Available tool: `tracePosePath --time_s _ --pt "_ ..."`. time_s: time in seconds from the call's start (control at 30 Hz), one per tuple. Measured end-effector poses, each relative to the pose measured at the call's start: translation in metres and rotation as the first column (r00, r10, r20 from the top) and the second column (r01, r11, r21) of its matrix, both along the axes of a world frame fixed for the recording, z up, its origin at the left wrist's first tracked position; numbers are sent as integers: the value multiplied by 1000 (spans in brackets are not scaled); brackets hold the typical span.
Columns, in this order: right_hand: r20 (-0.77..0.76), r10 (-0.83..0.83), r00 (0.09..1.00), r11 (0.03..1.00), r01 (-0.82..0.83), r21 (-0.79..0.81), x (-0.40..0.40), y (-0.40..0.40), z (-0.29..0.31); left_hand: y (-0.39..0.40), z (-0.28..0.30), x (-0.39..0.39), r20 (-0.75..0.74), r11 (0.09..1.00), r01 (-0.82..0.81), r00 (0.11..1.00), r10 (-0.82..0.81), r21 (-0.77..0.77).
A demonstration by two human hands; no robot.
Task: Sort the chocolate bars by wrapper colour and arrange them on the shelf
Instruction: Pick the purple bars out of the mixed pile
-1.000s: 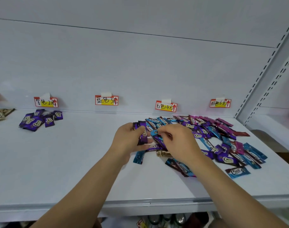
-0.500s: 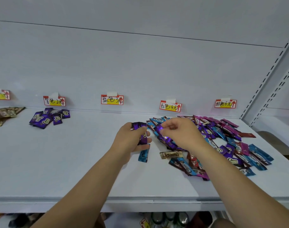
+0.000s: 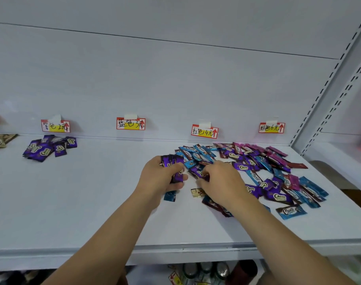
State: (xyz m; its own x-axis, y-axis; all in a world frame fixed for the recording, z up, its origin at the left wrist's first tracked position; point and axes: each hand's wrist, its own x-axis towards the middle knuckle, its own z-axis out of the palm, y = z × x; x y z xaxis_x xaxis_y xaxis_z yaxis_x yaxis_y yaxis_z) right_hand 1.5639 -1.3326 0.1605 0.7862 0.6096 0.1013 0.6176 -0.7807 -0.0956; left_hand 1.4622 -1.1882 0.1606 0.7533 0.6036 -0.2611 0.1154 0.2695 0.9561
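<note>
The left hand [image 3: 161, 177] is curled around a small bunch of purple bars [image 3: 173, 165], held just above the shelf [image 3: 72, 202]. The right hand [image 3: 220, 182] pinches one more purple bar [image 3: 198, 172] at the edge of the mixed pile [image 3: 268, 173]. The bunch is thick and the wrappers look slippery, so one could slide out. A blue bar [image 3: 169, 196] lies right under the left hand and could get scooped up too. The sorted purple heap [image 3: 49, 148] sits far to the left, under its tag [image 3: 55, 126].

Four handwritten price tags [image 3: 130, 123] are taped along the white back panel [image 3: 175, 79], and some bottles [image 3: 206, 270] sit down on the lower level.
</note>
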Motion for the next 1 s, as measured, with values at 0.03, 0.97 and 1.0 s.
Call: tracePosePath --time_s 0.03,0.97,1.0 --pt "2 -17 1000 1000 17 -6 1 3 -1 1 0 -1 -8 1000 4 1000 -4 -18" --pt "-107 491 864 757 -363 544 -118 349 -20 294 1 -142 -147 783 -247 907 394 571" --pt "-61 494 867 769 -403 496 -116 358 -23 305 -2 -144 -154 721 -204 905 398 663"
